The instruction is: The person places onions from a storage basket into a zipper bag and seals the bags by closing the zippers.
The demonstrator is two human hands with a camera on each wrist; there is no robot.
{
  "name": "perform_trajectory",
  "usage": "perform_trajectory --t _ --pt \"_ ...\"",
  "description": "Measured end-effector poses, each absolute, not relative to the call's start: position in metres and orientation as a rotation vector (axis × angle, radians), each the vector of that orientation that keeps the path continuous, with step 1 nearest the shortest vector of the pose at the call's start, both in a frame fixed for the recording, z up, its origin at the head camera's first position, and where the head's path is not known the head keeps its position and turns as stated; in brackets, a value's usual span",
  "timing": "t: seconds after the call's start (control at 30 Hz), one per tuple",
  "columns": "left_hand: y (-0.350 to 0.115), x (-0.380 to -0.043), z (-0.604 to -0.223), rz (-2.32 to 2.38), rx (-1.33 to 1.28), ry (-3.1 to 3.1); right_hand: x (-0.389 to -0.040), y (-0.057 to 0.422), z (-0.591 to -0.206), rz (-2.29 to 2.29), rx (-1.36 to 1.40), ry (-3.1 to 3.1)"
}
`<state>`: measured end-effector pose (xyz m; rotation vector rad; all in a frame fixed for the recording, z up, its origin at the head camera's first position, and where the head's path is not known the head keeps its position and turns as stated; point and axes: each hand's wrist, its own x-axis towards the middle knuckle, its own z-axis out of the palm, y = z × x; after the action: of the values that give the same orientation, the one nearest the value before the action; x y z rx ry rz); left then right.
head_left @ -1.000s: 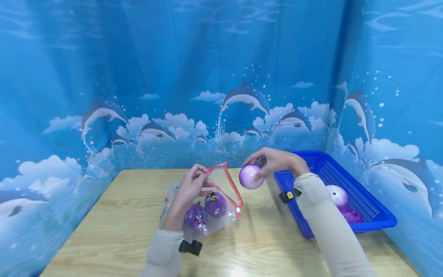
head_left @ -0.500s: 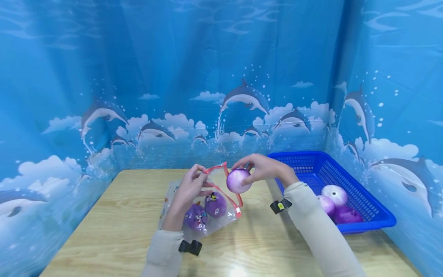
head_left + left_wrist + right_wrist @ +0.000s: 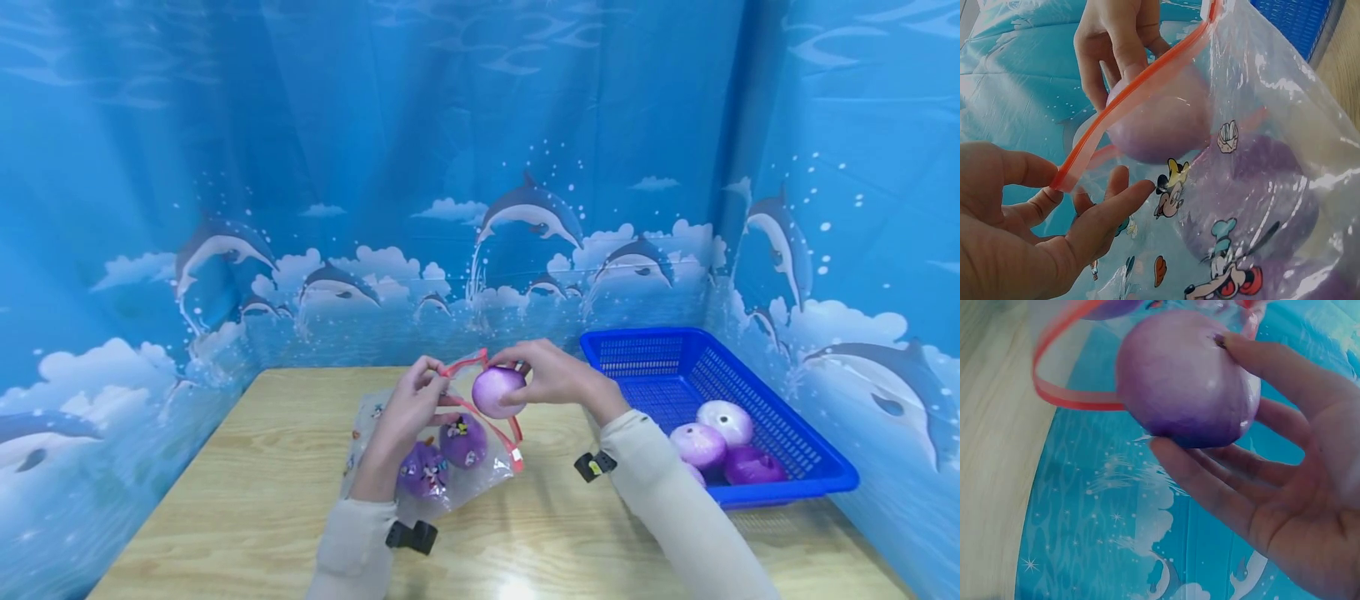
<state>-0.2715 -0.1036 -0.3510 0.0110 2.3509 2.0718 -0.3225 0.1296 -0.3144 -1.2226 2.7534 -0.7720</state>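
My left hand [image 3: 405, 417] pinches the red zip edge of a clear zip bag [image 3: 1310, 87] printed with cartoon figures, its mouth spread apart. Two purple onions [image 3: 465, 443] lie inside the bag, seen through the film. In my right hand [image 3: 558, 377] is a pale purple onion [image 3: 1179, 375], gripped between thumb and fingers at the bag's mouth. The left wrist view shows this onion behind the near zip edge [image 3: 1094, 128]. A small dark spot marks its top in the right wrist view.
A blue plastic basket [image 3: 780, 406] stands at the right of the wooden table [image 3: 262, 483], holding several more onions [image 3: 725, 422], white-purple to dark purple. A blue dolphin-printed curtain [image 3: 450, 167] hangs behind and at both sides.
My right hand has carried the onion leftward from beside the basket to the bag's mouth, uncovering more onions in the basket. My left hand has stayed at the zip edge.
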Motion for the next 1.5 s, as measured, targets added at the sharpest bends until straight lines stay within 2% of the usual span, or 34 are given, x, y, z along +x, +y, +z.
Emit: perform_trajectory --t 0.27,0.97,1.17,1.5 --pt "-0.104 -0.271 -0.351 2.084 0.027 2.341 -0.32 0.116 -0.325 -0.771 -1.171 2.867" --pt "-0.106 -0.272 -0.35 2.152 0.05 2.301 -0.316 0.098 -0.346 -0.784 -1.327 2.796" --pt "-0.107 -0.27 -0.349 2.142 0.047 2.299 -0.318 0.095 -0.351 -0.725 -1.292 2.843" --pt "-0.107 -0.27 -0.349 2.133 0.054 2.324 -0.32 0.089 -0.358 -0.883 -1.293 2.725"
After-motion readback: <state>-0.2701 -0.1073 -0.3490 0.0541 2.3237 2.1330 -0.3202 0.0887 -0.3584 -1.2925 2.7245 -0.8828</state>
